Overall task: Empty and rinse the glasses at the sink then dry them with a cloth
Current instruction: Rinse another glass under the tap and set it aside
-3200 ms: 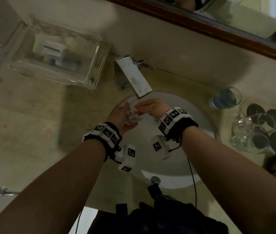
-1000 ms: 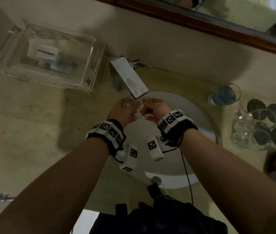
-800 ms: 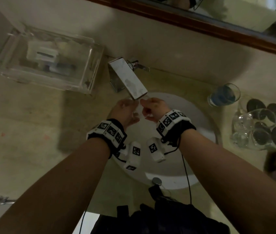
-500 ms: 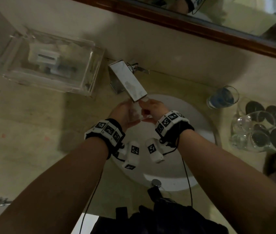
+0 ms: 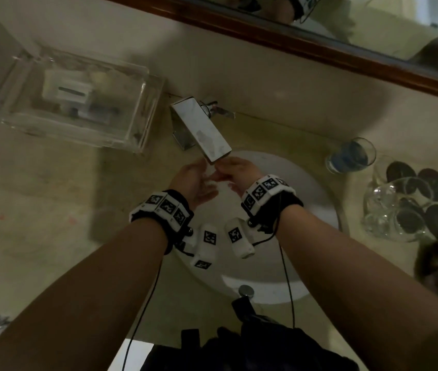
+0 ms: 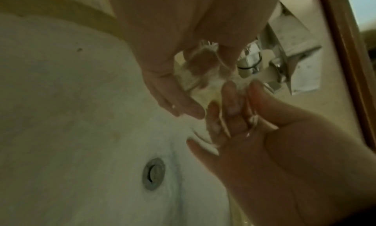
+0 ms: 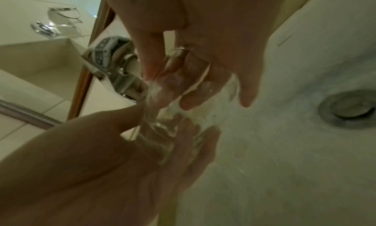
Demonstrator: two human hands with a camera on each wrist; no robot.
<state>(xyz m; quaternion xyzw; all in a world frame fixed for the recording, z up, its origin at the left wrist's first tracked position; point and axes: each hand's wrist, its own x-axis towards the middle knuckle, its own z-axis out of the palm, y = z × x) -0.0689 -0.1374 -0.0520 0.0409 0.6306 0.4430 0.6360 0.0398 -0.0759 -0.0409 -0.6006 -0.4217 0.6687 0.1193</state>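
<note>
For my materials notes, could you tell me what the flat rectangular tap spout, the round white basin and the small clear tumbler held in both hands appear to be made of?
Flat rectangular tap spout: probably polished chromed metal; mirror-like top with smudges.
Round white basin: likely glazed ceramic; smooth, white, glossy.
Small clear tumbler: apparently clear glass, though plastic is possible; the left hand and right hand show through it.

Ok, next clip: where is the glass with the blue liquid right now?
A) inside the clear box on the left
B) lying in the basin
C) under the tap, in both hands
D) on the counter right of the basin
D. The blue-filled glass stands on the counter right of the basin, while both hands hold a clear glass under the tap.
</note>
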